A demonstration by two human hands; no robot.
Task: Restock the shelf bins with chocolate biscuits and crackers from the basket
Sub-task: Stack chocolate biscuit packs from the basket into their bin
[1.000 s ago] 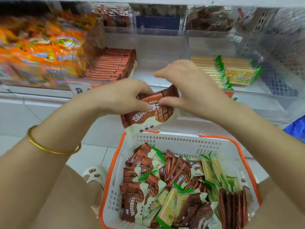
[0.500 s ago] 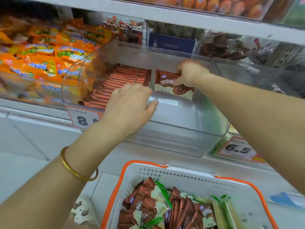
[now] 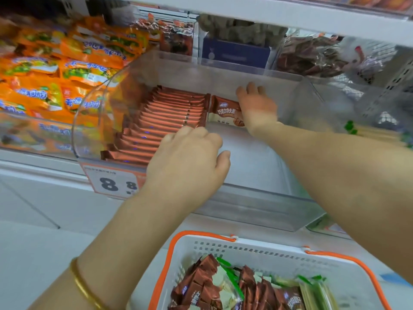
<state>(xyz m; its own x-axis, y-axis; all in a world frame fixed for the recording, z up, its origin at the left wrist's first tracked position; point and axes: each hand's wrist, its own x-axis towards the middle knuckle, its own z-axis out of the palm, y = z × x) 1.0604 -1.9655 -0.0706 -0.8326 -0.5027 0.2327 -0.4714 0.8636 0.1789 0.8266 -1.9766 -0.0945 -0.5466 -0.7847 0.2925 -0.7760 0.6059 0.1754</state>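
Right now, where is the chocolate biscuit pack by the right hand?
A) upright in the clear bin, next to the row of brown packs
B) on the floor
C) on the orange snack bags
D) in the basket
A: the right hand rests against the chocolate biscuit pack, upright deep in the clear bin, right of the brown row.
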